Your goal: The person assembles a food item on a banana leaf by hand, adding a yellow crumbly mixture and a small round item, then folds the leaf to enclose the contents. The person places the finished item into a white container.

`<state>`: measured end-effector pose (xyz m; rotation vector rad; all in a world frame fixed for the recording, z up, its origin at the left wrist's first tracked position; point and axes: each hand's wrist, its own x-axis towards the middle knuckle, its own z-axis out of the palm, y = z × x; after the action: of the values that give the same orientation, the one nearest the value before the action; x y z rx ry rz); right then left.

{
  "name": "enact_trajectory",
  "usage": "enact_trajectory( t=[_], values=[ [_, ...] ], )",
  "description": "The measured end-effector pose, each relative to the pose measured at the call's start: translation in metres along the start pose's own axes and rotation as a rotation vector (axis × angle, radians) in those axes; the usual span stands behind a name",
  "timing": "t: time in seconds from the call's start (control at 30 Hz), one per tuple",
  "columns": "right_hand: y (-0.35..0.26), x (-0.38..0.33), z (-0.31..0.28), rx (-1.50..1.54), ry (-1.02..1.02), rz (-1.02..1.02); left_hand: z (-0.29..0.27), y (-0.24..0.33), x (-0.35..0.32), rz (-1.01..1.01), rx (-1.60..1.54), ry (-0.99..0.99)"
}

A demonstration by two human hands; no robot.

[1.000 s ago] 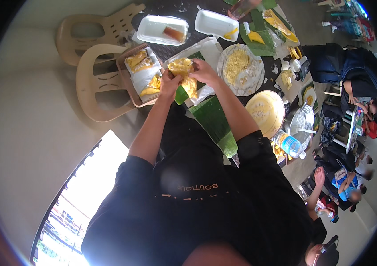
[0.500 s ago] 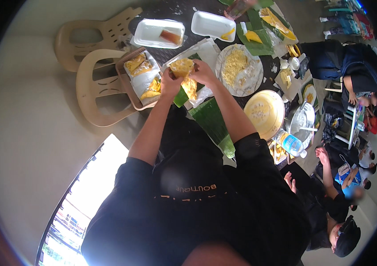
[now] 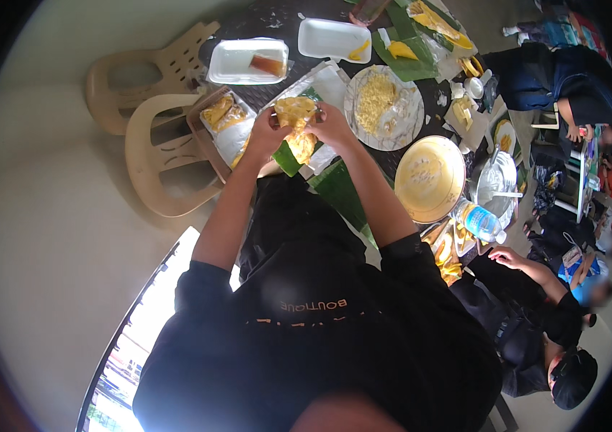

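Note:
My left hand (image 3: pixel 268 132) and my right hand (image 3: pixel 333 128) are closed on the two sides of a yellow food piece (image 3: pixel 296 110), thin and glossy, raised over the table. Whether it has a clear wrap round it I cannot tell. Just below lies more yellow food (image 3: pixel 301 147), partly covered by my fingers, beside a strip of banana leaf (image 3: pixel 288 161). White paper (image 3: pixel 327 81) spreads beyond my hands. To the right is a marbled plate (image 3: pixel 408 133) bearing a heap of crumbly yellow food (image 3: pixel 376 104) and a whitish portion.
At left, a brown basket (image 3: pixel 205 139) holds yellow pieces, with beige plastic chairs (image 3: pixel 140 155) behind. White foam trays (image 3: pixel 248 52) sit at the far side. At right are a cream basin (image 3: pixel 430 180), a metal pot (image 3: pixel 497 183), a water bottle (image 3: pixel 480 221) and a seated person (image 3: pixel 536 309).
The held yellow piece looks more folded together, and my hands have shifted slightly around it. My view has tilted a little. The seated person at right has lowered a raised hand.

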<state>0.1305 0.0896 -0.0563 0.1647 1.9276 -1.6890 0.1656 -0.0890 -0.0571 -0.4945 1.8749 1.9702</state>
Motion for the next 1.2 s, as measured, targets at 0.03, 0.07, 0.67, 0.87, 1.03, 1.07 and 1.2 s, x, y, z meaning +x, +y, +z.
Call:
enact_trajectory(
  t=[0.03,0.07,0.67,0.87,1.03,1.07,1.2],
  values=[
    [-0.003,-0.005,0.003,0.037,0.020,0.036,-0.002,0.006,0.001,-0.027,0.012,-0.021],
    [-0.006,-0.010,0.007,0.074,0.039,0.073,-0.005,0.009,0.002,-0.055,0.025,-0.042],
    [0.037,-0.002,0.022,0.261,0.302,0.084,0.003,-0.008,0.049,0.020,0.302,-0.226],
    [0.028,-0.003,0.020,0.258,0.343,0.123,0.006,-0.014,0.060,0.052,0.287,-0.250],
    [0.030,0.000,0.020,0.240,0.364,0.104,0.008,-0.006,0.055,0.018,0.309,-0.163],
    [0.030,-0.001,0.022,0.241,0.383,0.097,0.008,-0.005,0.055,0.010,0.321,-0.138],
    [0.037,-0.002,0.025,0.157,0.448,0.123,0.007,-0.017,0.056,0.013,0.527,0.015]
  ],
)
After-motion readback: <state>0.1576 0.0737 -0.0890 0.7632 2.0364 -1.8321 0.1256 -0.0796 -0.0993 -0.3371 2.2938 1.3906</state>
